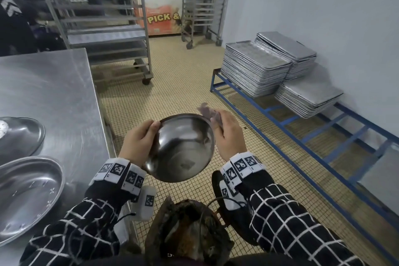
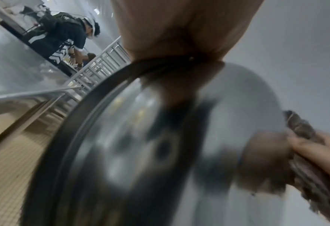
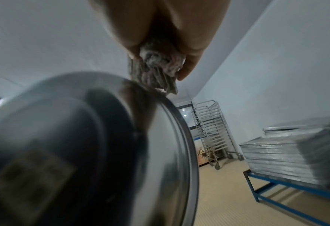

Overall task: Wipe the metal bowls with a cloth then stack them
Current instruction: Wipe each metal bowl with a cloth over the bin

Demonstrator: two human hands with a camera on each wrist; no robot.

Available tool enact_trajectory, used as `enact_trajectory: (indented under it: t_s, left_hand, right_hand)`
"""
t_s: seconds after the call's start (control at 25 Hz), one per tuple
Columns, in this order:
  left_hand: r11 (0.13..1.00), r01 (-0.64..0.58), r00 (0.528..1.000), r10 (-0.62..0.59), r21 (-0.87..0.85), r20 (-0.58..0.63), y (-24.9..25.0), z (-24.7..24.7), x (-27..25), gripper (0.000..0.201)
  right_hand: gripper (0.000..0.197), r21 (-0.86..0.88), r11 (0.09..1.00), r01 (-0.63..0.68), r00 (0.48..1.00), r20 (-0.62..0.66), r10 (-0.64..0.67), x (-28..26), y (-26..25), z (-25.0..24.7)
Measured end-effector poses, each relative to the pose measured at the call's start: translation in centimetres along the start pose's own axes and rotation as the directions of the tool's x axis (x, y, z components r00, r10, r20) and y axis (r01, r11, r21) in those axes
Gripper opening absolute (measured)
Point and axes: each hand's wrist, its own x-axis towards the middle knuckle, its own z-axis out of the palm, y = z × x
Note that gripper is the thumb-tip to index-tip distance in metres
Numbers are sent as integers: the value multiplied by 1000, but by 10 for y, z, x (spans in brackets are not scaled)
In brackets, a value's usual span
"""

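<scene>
A metal bowl (image 1: 182,147) is held in the air at the centre of the head view, over the tiled floor (image 1: 179,84), tilted so that its hollow faces up and away; nothing is seen inside it apart from reflections. Its rim at 9 o'clock is gripped by the left hand (image 1: 138,142), thumb over the edge and fingers curled against the outer wall. At about 2 o'clock of the bowl, a crumpled grey-brown cloth (image 1: 210,112) is clamped in the curled fingers of the right hand (image 1: 228,136) and pressed against the outside of the rim; in the right wrist view the cloth (image 3: 156,67) is seen touching the bowl's edge (image 3: 181,137). Three bowls can be counted in all: the held one and two more on the steel table (image 1: 49,93) at 9 o'clock, one upturned bowl (image 1: 20,134) lying dome-up and one shallow bowl (image 1: 28,196) standing open nearer the viewer, the two apart and unstacked; nothing can be made out in the open one. At 2 o'clock, three stacks of flat metal trays (image 1: 254,69) are carried on a low blue frame (image 1: 280,123) against the wall. At 12 o'clock, two wheeled tray racks (image 1: 101,17) are stood, with a chest freezer (image 1: 162,13) between them. A second person (image 2: 63,36) is seen in the left wrist view beyond the table.
</scene>
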Motion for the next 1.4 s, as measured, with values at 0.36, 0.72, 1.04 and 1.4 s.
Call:
enact_trajectory:
  t_s: [0.36,0.72,1.04,1.4]
  left_hand:
    - [918,158,966,-220,-364,-134,17,18,-3,32]
    - [843,182,964,-255,-507,-80,34,7,-9,29]
    - [855,194,965,-255,-481,-64,30,21,-15,29]
    - [771,209,943,-322,-602,-84,27,17,-17,30]
  right_hand:
    - [60,-57,974,219,954,224,-201,-74,-35,50]
    - [62,-159,983,-97,992,65,109,-21,1,31]
    - [62,-30,994,101,992,75,-98,-52,-53,53]
    - [59,80,982,-169,985,-17,171,-41,-4,36]
